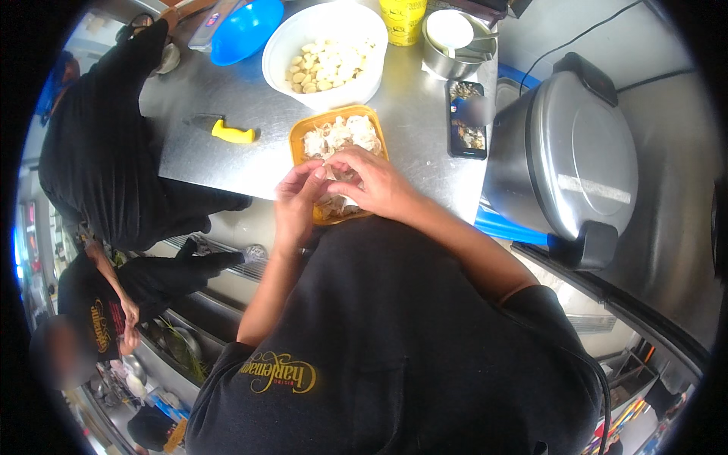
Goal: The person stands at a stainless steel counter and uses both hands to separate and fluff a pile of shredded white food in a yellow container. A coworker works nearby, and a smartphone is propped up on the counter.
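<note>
My left hand and my right hand meet over a square orange plastic container. Pinched between the fingertips of both is a small garlic piece with pale papery skin; the fingers hide much of it. Garlic bulbs and loose skins fill the container, partly covered by my hands. Just beyond it stands a round white plastic tub, which holds many pale, peeled garlic cloves.
On the steel table lie a yellow-handled knife at left and a phone at right. Behind are a blue bowl, a yellow cup and a metal pot. A large lidded cooker flanks the table; co-workers stand left.
</note>
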A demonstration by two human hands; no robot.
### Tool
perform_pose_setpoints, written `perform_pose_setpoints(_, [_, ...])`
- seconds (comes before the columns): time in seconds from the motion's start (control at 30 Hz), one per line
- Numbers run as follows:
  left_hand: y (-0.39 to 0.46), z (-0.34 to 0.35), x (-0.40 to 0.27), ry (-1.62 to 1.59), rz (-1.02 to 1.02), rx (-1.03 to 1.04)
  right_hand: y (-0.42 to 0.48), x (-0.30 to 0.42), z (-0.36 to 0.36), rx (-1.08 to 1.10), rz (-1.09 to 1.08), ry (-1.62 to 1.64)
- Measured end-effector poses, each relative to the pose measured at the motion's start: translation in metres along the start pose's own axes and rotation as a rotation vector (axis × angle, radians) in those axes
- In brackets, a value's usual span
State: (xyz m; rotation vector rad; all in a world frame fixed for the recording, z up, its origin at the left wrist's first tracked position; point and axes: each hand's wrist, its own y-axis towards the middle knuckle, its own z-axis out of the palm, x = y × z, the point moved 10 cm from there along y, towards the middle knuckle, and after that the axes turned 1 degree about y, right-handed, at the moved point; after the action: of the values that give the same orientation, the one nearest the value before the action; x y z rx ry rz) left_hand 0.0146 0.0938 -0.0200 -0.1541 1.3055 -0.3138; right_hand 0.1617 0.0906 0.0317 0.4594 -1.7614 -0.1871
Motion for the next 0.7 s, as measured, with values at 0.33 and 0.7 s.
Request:
perform_pose_setpoints(0.33, [-0.004, -0.003, 0.005, 0.006, 0.004, -0.084, -0.004, -0.001, -0.003, -0.032, -0.025, 0.030])
perform_pose_setpoints(0.7, [-0.006, 0.005, -0.003, 0.190, -0.013, -0.019, 0.000, 0.001, -0.001, -0.017, -0.023, -0.184])
